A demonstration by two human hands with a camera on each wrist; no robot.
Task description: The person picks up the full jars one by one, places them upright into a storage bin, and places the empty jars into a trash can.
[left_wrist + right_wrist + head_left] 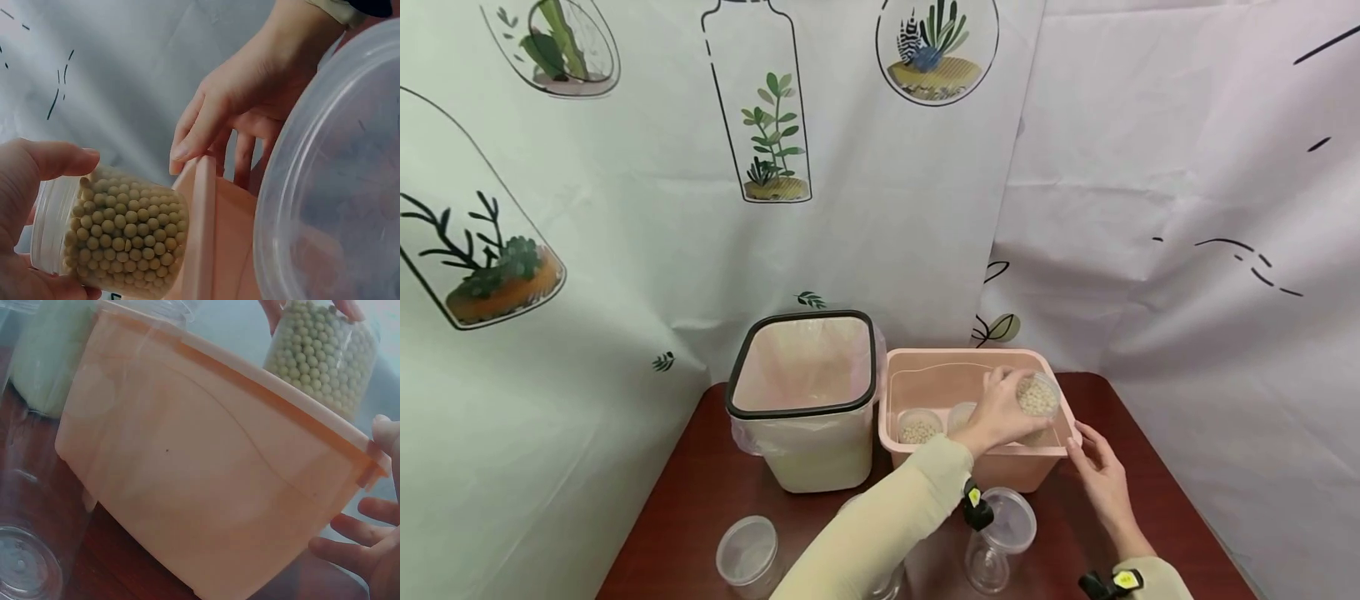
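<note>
My left hand [1000, 410] grips a clear jar [128, 231] filled with small round beige balls. It holds the jar tilted over the right part of a pink plastic bin [925, 357], close to the rim. The jar's lidded end lies toward my palm in the left wrist view. My right hand [1103, 477] holds the bin's near right corner, with the thumb [386, 432] at the rim and the fingers by the outer side. Inside the bin, a jar of similar balls [919, 430] stands at the left, and another jar [961, 416] is partly hidden by my left wrist.
Left of the bin stands a cream trash can [820, 458] with a black rim and a liner. In front are a lidded clear jar [747, 552] and clear containers [1000, 533], some behind my left sleeve. A patterned curtain [880, 250] hangs behind the dark red table [670, 517].
</note>
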